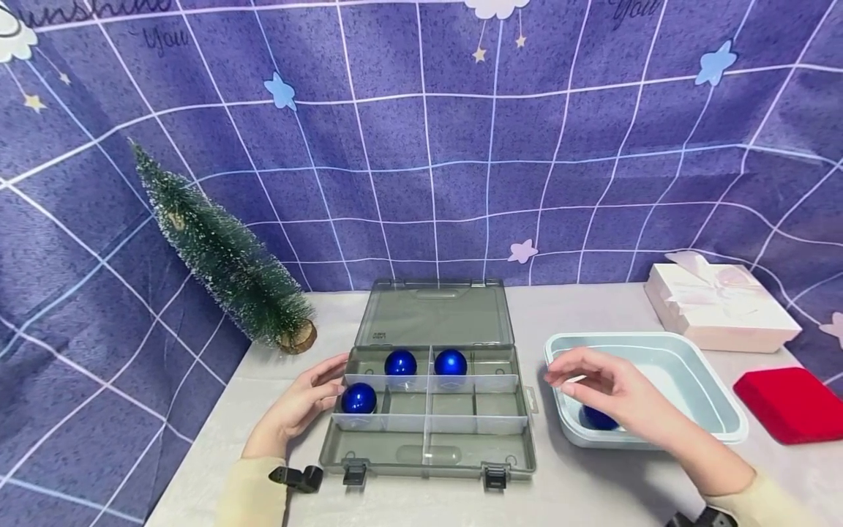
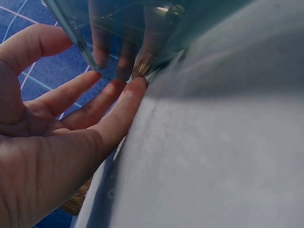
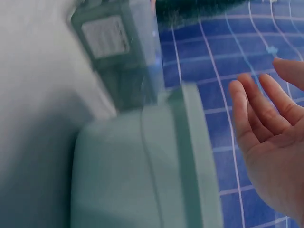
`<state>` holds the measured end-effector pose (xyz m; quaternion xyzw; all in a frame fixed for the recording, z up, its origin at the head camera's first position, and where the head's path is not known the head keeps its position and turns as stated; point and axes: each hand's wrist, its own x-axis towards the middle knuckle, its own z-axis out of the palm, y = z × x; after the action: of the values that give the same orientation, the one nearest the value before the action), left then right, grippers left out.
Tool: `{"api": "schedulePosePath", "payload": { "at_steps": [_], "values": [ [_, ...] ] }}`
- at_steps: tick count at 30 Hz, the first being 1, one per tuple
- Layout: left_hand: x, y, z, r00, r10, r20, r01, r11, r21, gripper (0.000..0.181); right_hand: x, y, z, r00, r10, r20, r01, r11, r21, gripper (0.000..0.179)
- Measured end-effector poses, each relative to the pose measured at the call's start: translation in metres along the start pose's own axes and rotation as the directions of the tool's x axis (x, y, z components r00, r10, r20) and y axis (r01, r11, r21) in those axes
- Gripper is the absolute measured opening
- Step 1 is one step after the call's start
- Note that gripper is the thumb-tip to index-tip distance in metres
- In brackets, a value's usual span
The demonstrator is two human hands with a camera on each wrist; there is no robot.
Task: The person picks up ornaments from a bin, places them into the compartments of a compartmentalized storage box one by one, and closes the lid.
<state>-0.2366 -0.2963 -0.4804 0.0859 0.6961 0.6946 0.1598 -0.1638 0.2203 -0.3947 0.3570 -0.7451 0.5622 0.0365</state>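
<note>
A clear grey compartment box (image 1: 421, 468) lies with its lid raised at the back. Two shiny blue balls, one on the left (image 1: 400, 363) and one on the right (image 1: 451, 363), sit in its back row; a third blue ball (image 1: 358, 399) is in the middle row at the far left. My left hand (image 1: 304, 402) rests its fingertips against the box's left side, as the left wrist view also shows. My right hand (image 1: 615, 384), loosely bent and holding nothing, hovers over the left part of a pale blue tub (image 1: 718, 395). Below it, a partly hidden blue ball (image 1: 598, 417) lies in the tub.
A small frosted tree (image 1: 224, 256) on a wooden base leans at the left. At the back right stands a white gift box (image 1: 724, 304) with a ribbon, and a red object (image 1: 790, 406) lies right of the tub. A purple grid-patterned cloth (image 1: 421, 146) hangs behind the table.
</note>
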Motion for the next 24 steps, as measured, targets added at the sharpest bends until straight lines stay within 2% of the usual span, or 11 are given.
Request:
{"api": "schedulePosePath", "payload": {
  "at_steps": [6, 13, 19, 24],
  "values": [
    [0.0, 0.001, 0.0, 1.0, 0.002, 0.003, -0.002, 1.0, 0.008, 0.075, -0.013, 0.014, -0.019, 0.996, 0.074, -0.045, -0.079, 0.99, -0.114, 0.026],
    [0.0, 0.002, 0.0, 1.0, 0.009, -0.001, -0.009, 1.0, 0.005, 0.075, -0.023, 0.028, -0.034, 0.988, 0.13, -0.079, -0.146, 0.956, -0.254, 0.027],
    [0.0, 0.0, 0.0, 1.0, 0.007, -0.008, -0.007, 1.0, 0.006, 0.073, -0.031, 0.041, -0.047, 0.983, 0.183, 0.002, -0.172, 0.927, -0.334, 0.035],
    [0.0, -0.001, 0.0, 1.0, -0.002, -0.017, 0.002, 1.0, 0.005, 0.073, -0.037, 0.051, -0.057, 0.975, 0.205, 0.089, -0.153, 0.903, -0.401, 0.04]
  ]
}}
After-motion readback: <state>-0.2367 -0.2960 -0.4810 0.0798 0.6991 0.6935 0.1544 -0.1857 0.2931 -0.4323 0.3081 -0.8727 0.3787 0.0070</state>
